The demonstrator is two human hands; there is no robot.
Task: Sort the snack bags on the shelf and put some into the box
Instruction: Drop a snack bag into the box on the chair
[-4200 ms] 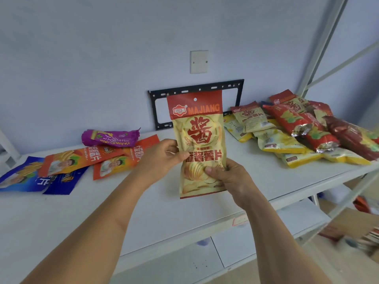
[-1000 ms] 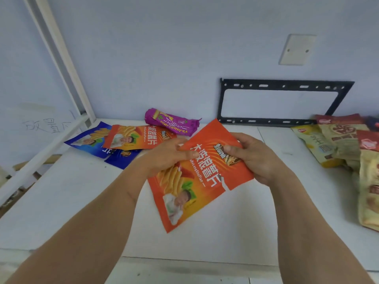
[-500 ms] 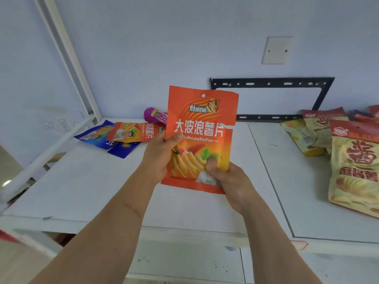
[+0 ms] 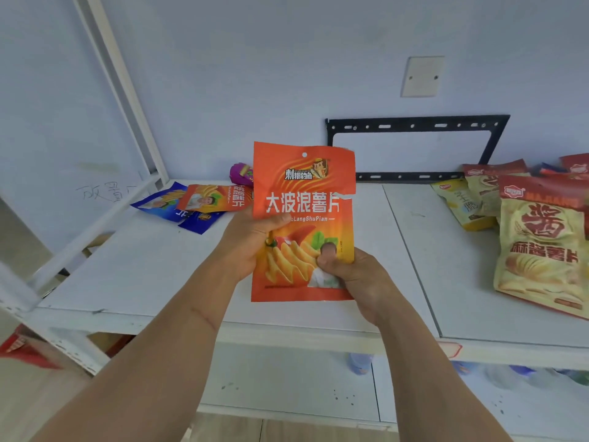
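- Since half a second ago, my orange bag (image 4: 304, 218) stays upright above the shelf (image 4: 153, 275); view shifted slightly.
- Left hand (image 4: 251, 244) grips its left edge; right hand (image 4: 353, 275) pinches the lower right corner.
- Orange and blue bags (image 4: 191, 202) lie behind left, yellow bags (image 4: 538, 250) right, black bracket (image 4: 417, 126) behind.

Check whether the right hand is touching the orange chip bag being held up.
Touching. The head view shows the right hand pinching the orange chip bag at its lower right corner, thumb pressed on the front.
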